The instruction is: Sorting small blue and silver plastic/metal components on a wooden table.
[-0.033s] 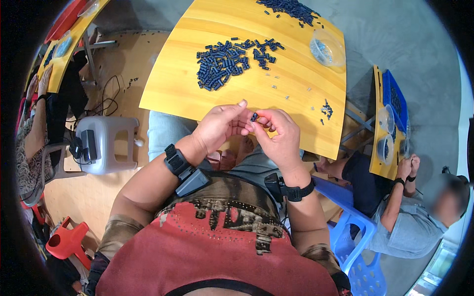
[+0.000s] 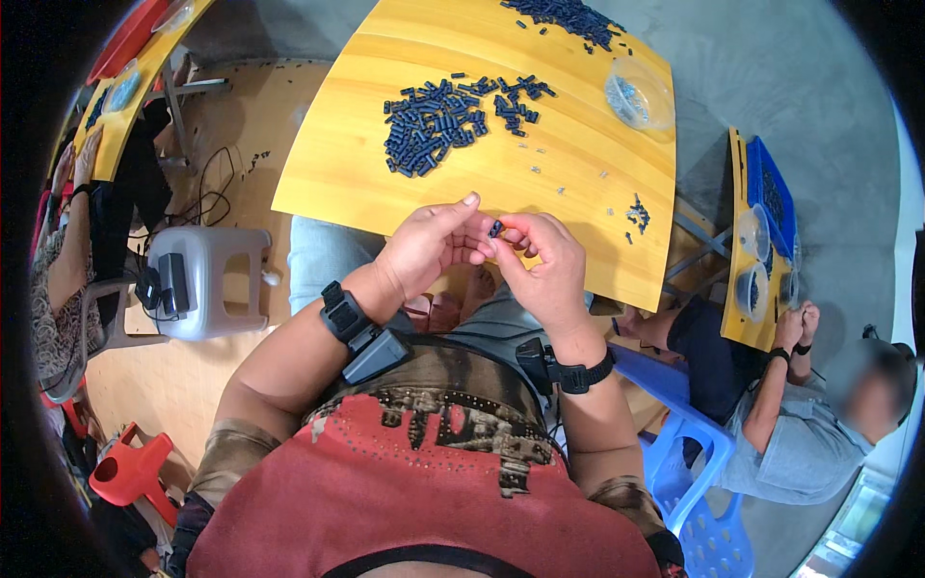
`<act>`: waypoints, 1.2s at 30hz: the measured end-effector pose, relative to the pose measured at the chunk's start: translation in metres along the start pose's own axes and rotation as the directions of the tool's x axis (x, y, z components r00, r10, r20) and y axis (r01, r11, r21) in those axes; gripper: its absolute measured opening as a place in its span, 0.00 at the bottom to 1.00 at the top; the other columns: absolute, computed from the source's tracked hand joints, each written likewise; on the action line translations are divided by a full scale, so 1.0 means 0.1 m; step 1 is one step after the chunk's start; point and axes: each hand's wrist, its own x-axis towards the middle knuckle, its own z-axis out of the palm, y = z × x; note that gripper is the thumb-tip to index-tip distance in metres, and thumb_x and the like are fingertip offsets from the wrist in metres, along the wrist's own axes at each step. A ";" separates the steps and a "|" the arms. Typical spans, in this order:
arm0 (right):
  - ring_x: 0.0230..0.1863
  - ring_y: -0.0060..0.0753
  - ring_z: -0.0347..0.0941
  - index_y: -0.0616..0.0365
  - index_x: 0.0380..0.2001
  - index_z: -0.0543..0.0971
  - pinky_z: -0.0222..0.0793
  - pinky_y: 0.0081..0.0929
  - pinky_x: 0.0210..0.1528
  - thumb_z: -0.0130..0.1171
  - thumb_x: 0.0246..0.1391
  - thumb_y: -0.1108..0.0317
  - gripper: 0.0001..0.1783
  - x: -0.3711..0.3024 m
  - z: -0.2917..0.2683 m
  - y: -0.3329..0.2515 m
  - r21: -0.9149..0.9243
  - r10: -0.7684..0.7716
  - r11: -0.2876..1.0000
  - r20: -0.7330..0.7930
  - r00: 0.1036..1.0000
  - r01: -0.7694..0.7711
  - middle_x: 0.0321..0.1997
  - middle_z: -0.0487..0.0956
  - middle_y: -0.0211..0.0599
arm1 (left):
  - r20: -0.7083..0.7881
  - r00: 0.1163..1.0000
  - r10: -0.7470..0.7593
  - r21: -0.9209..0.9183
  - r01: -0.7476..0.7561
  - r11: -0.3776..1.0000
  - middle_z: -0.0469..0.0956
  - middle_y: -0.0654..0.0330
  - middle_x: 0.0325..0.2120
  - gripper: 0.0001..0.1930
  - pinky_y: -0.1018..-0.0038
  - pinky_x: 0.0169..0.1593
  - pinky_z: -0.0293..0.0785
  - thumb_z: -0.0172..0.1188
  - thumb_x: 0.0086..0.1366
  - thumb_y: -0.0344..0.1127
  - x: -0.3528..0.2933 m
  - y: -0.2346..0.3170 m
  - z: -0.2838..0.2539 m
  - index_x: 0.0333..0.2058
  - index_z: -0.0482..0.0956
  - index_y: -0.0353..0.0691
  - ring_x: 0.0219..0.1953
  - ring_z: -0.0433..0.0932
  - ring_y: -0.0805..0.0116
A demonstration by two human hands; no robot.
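Observation:
Over the near edge of the yellow table (image 2: 328,183), a small black cylindrical part (image 2: 496,229) is pinched between the thumb and fingers of my right hand (image 2: 544,258). My left hand (image 2: 429,249) faces it with the thumb raised apart and the fingers loosely extended. Its fingertips reach the part's left side, but whether they touch it I cannot tell. Beyond my hands lies a heap of similar black parts (image 2: 424,130), with a looser cluster (image 2: 515,106) on its right. Several tiny clear pieces (image 2: 561,191) and a few small dark pieces (image 2: 637,214) are scattered toward the right.
A clear bowl (image 2: 638,93) of small pieces and another black heap (image 2: 568,17) stand at the far side. To the left is a grey stool (image 2: 207,284) with a black adapter. A co-worker (image 2: 800,424) sits right, by a blue tray (image 2: 771,193) and blue chair (image 2: 684,433).

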 end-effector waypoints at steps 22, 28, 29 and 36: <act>0.27 0.36 0.72 0.60 0.33 0.76 0.68 0.29 0.30 0.61 0.39 0.77 0.13 -0.04 -0.01 0.07 0.005 -0.032 0.999 -0.025 0.999 0.032 0.25 0.74 0.38 | 0.012 0.971 0.240 0.257 -0.235 0.937 0.79 0.60 0.30 0.07 0.79 0.40 0.73 0.62 0.55 0.25 0.04 -0.07 0.02 0.34 0.78 0.34 0.34 0.76 0.75; 0.27 0.36 0.72 0.60 0.33 0.76 0.68 0.29 0.30 0.61 0.39 0.77 0.13 -0.04 0.00 0.09 0.001 -0.029 1.000 -0.010 1.000 0.029 0.25 0.74 0.39 | 0.015 0.966 0.258 0.319 -0.249 0.915 0.78 0.61 0.30 0.07 0.79 0.40 0.74 0.63 0.55 0.26 0.04 -0.07 0.01 0.34 0.77 0.34 0.34 0.76 0.75; 0.27 0.36 0.72 0.60 0.33 0.76 0.68 0.29 0.30 0.61 0.39 0.77 0.13 -0.04 0.00 0.08 0.000 -0.029 1.000 -0.010 1.000 0.030 0.25 0.74 0.39 | 0.015 0.968 0.250 0.286 -0.244 0.927 0.78 0.61 0.30 0.07 0.80 0.40 0.73 0.62 0.55 0.27 0.06 -0.08 0.00 0.34 0.77 0.35 0.33 0.76 0.75; 0.27 0.37 0.72 0.60 0.34 0.77 0.68 0.29 0.30 0.62 0.40 0.76 0.13 -0.03 0.03 0.07 -0.026 -0.055 0.998 -0.031 0.998 0.054 0.25 0.75 0.39 | -0.051 0.976 0.211 0.154 -0.202 0.967 0.78 0.63 0.32 0.08 0.82 0.38 0.72 0.59 0.59 0.29 0.06 -0.08 0.02 0.38 0.76 0.37 0.31 0.74 0.79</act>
